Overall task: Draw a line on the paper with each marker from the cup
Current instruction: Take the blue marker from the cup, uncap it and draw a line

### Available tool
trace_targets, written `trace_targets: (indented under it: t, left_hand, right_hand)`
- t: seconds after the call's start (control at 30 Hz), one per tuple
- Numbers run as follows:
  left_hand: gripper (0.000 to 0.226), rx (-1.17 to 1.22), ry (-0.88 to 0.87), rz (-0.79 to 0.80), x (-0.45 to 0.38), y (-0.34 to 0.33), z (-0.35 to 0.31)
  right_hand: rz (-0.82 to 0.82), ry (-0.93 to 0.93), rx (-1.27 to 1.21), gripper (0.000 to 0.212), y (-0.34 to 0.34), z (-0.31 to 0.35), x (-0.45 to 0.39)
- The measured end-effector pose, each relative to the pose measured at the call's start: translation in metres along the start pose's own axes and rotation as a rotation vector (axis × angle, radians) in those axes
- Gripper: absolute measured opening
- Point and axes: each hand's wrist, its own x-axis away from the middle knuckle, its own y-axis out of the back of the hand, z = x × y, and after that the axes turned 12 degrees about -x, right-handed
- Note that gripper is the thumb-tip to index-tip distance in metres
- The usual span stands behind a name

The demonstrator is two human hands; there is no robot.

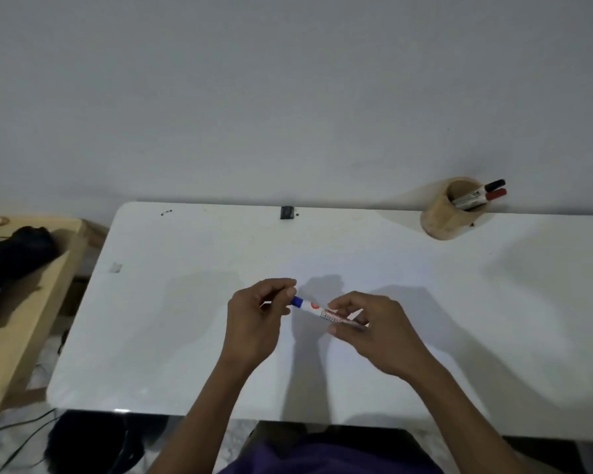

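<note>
A blue-capped white marker (314, 308) is held level above the middle of the white table (185, 336). My left hand (257, 319) pinches its blue cap end. My right hand (370, 331) grips the barrel. At the back right stands a wooden cup (442, 213) with a black-capped marker (493, 185) and a red-capped marker (495, 195) leaning out of it. I cannot make out a sheet of paper against the white tabletop.
A small dark object (287, 212) sits at the table's back edge by the wall. To the left is a lower wooden bench (21, 323) with a black bag (11, 258) on it. Cables lie on the floor at bottom left.
</note>
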Motion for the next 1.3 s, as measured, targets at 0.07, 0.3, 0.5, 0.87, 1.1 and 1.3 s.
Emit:
trace_targets:
  t: [0.07, 0.3, 0.5, 0.87, 1.1, 1.3]
  left_hand:
    - [0.012, -0.017, -0.018, 0.075, -0.001, 0.013, 0.008]
    - [0.012, -0.046, -0.065, 0.215, -0.007, 0.029, 0.026]
    - [0.015, -0.073, -0.082, 0.221, -0.021, 0.019, 0.027]
    - [0.008, -0.301, -0.027, 0.106, -0.053, 0.02, 0.036]
    - [0.007, -0.753, -0.178, -0.12, -0.097, 0.03, 0.047]
    - [0.011, -0.841, -0.141, -0.033, -0.118, 0.02, 0.047]
  right_hand:
    - [-0.071, -0.023, -0.074, 0.023, -0.004, 0.005, 0.0]
    - [-0.241, -0.134, -0.731, 0.033, -0.02, 0.015, -0.001]
    - [-0.255, -0.211, -0.986, 0.022, -0.044, 0.008, -0.023]
    - [-0.33, -0.191, -0.927, 0.005, -0.022, -0.014, -0.066]
    - [-0.353, -0.106, -0.763, 0.015, 0.0, -0.019, -0.079]
    - [-0.366, -0.086, -0.688, 0.01, 0.005, -0.022, -0.078]
